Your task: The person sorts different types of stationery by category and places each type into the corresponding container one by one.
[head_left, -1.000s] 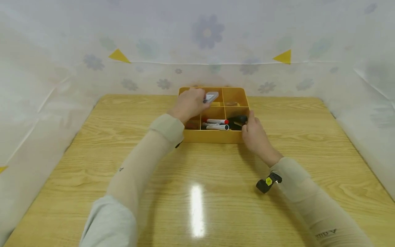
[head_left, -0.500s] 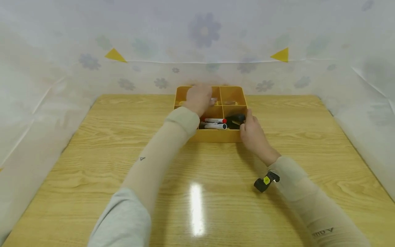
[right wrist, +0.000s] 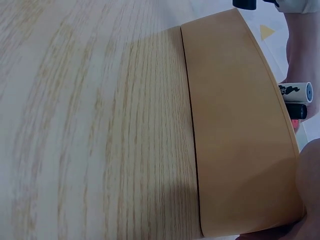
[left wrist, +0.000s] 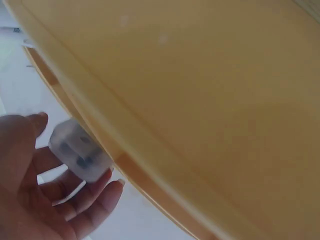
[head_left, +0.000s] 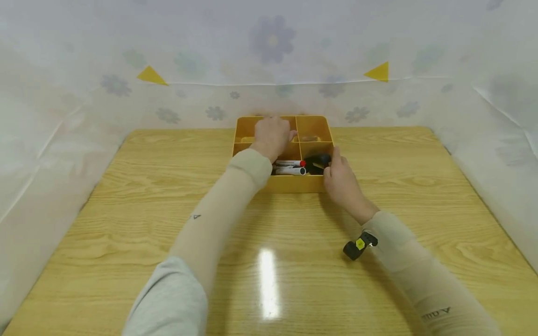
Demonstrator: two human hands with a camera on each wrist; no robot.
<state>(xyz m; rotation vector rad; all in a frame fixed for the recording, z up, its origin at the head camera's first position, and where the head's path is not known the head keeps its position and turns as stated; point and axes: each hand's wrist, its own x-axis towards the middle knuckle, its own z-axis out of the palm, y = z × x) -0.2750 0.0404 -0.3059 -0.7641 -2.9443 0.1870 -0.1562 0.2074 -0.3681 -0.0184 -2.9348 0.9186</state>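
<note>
Over a back compartment of the yellow divided organizer tray [head_left: 294,185] is my left hand [head_left: 272,135]. In the left wrist view, a small clear plastic case [left wrist: 80,150] with dark bits inside lies against its spread fingers, at the tray's rim. The thumb stands apart from the case. From the head view the case is hidden. My right hand [head_left: 342,179] grips the tray's front right corner, the thumb toward the front. Whiteboard markers [head_left: 290,171] lie in a front compartment, beside a black object [head_left: 317,163] in the front right one.
The tray stands near the back edge of the wood-grain table [head_left: 269,224]. Behind it hangs a pale flowered cloth [head_left: 201,42] with yellow triangles. A small brownish item [head_left: 310,138] sits in the back right compartment.
My left hand moved right and down into the tray with the clear case, and its thumb now sticks out. The case has gone from the head view. My right hand keeps hold of the corner.
</note>
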